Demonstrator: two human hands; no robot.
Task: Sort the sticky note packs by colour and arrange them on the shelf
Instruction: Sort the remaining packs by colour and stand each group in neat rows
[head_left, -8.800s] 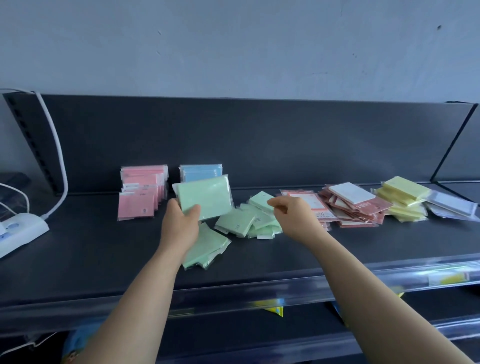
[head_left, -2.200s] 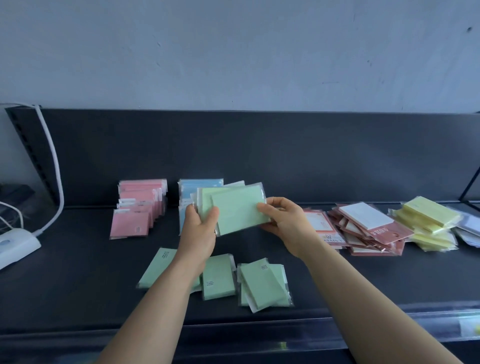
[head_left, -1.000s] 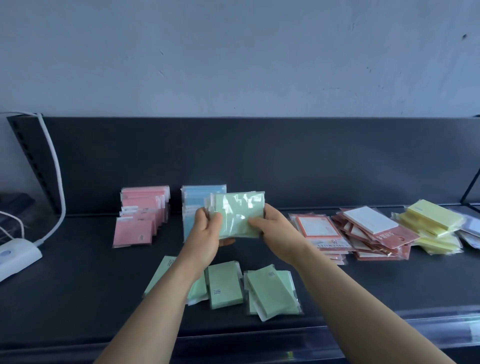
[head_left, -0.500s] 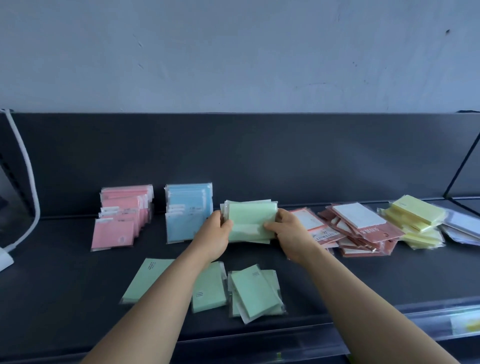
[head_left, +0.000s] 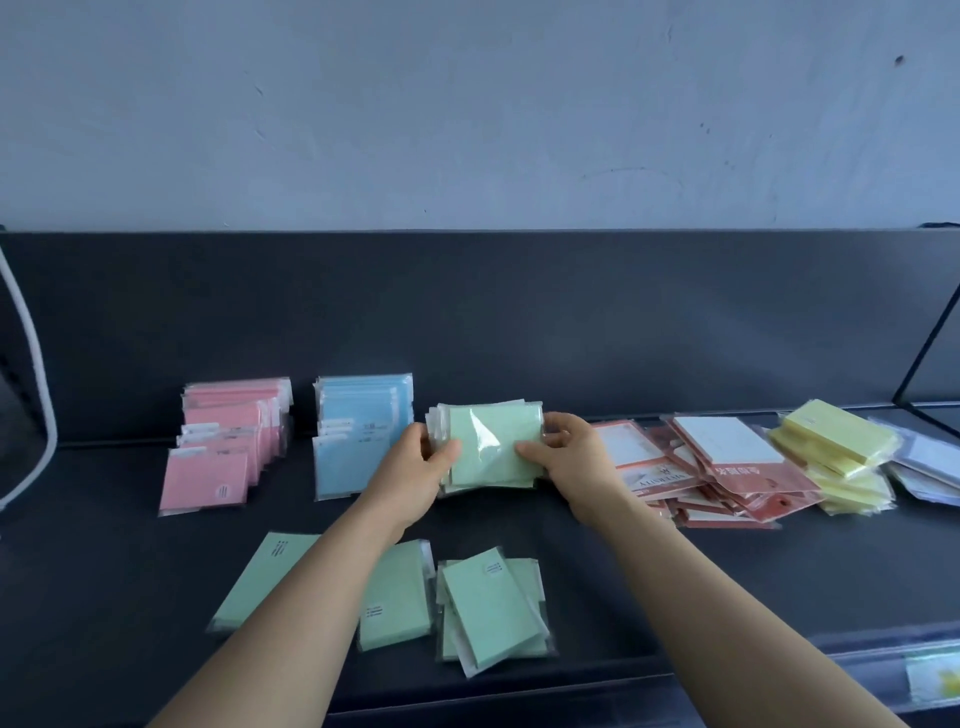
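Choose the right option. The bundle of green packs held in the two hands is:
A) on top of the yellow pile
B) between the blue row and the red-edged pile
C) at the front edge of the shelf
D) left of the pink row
B: the left hand and right hand hold the green bundle just right of the blue row and left of the red-edged pile.

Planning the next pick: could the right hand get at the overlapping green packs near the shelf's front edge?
Probably, once free: the right hand now grips the green stack with the left hand; the overlapping green packs lie uncovered beside its forearm.
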